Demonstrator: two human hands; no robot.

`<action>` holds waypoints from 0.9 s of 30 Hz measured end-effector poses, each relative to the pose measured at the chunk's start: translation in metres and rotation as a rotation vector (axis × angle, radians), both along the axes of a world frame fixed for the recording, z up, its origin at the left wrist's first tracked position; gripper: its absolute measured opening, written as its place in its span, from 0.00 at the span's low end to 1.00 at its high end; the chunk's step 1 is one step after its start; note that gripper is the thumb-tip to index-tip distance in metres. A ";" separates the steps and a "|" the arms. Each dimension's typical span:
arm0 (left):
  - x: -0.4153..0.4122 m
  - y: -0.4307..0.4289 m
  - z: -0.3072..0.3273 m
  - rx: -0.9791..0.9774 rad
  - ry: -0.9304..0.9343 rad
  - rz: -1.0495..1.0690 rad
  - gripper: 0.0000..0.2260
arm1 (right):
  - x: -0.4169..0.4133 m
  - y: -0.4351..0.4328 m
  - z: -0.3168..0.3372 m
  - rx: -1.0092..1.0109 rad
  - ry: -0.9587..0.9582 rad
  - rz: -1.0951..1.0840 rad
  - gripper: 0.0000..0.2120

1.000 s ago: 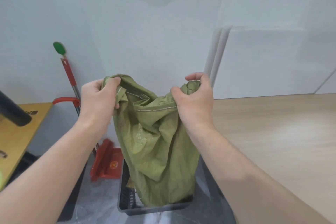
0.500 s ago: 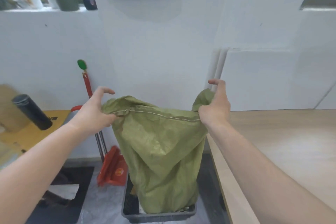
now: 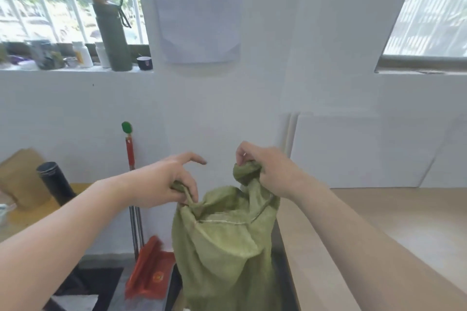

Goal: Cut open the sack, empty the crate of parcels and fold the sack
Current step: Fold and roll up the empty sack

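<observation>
- Both hands have drawn closer together since half a second ago, bunching the sack's mouth where it was stretched wide, and the view has tipped up to take in the windowsill
- Left hand [image 3: 164, 184] pinches a twist of the rim between thumb and curled fingers, forefinger pointing loose; right hand [image 3: 267, 171] is closed in a fist round a gathered wad of the opposite rim, held a little higher
- Between them the green woven sack [image 3: 222, 247] hangs slack and creased, its stitched hem showing across the front; its lower end drops out of view at the bottom edge, so the crate and any parcels cannot be seen
- Judged from this, the sack looks limp and emptied; the step in hand seems to be lifting it clear, ahead of folding
- Next move calls for raising it free, finding the corners and laying it flat; the pale wooden table [image 3: 379, 222] just beside the right arm offers room
- Further out, a red dustpan [image 3: 149, 272] and its handle [image 3: 130, 149] lean on the wall; a green bottle [image 3: 111, 30] stands on the sill
</observation>
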State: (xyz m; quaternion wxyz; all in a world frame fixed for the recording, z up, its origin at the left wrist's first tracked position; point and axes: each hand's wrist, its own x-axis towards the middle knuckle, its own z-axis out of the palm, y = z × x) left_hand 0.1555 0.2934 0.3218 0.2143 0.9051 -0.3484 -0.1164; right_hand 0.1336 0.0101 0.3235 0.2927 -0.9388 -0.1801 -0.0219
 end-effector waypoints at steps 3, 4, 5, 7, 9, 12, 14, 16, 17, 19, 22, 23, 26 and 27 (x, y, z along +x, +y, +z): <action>-0.011 -0.022 0.012 -0.156 0.049 0.026 0.14 | -0.004 0.014 0.014 0.029 -0.051 0.131 0.34; -0.016 -0.028 0.014 -0.196 0.063 0.041 0.13 | -0.006 0.019 0.017 0.067 -0.077 0.158 0.33; -0.020 -0.034 0.016 -0.233 0.065 0.048 0.11 | -0.008 0.024 0.020 0.111 -0.109 0.176 0.32; -0.028 -0.042 0.017 -0.359 0.082 0.045 0.09 | -0.012 0.032 0.024 0.184 -0.187 0.182 0.30; -0.034 -0.047 0.015 -0.493 0.087 0.089 0.08 | -0.015 0.036 0.028 0.221 -0.244 0.148 0.29; -0.041 -0.047 0.015 -0.609 0.043 0.198 0.09 | -0.020 0.038 0.031 0.281 -0.277 0.090 0.23; -0.045 -0.046 0.017 -0.659 -0.003 0.288 0.08 | -0.025 0.039 0.032 0.291 -0.282 0.065 0.20; -0.048 -0.045 0.020 -0.701 -0.048 0.384 0.09 | -0.032 0.042 0.033 0.307 -0.283 0.041 0.18; -0.050 -0.044 0.022 -0.726 -0.061 0.418 0.09 | -0.036 0.043 0.034 0.303 -0.291 0.026 0.18; -0.053 -0.041 0.028 -0.814 -0.044 0.469 0.10 | -0.046 0.044 0.034 0.228 -0.290 0.001 0.19; -0.058 -0.030 0.038 -0.969 -0.004 0.504 0.08 | -0.060 0.045 0.033 0.059 -0.136 -0.068 0.33; -0.060 -0.025 0.040 -1.004 0.005 0.501 0.08 | -0.064 0.047 0.032 0.020 -0.086 -0.095 0.38; -0.069 -0.005 0.046 -1.065 0.064 0.466 0.07 | -0.079 0.059 0.029 0.032 -0.030 -0.146 0.46; -0.072 0.003 0.048 -1.077 0.091 0.449 0.07 | -0.085 0.065 0.029 0.086 -0.025 -0.146 0.47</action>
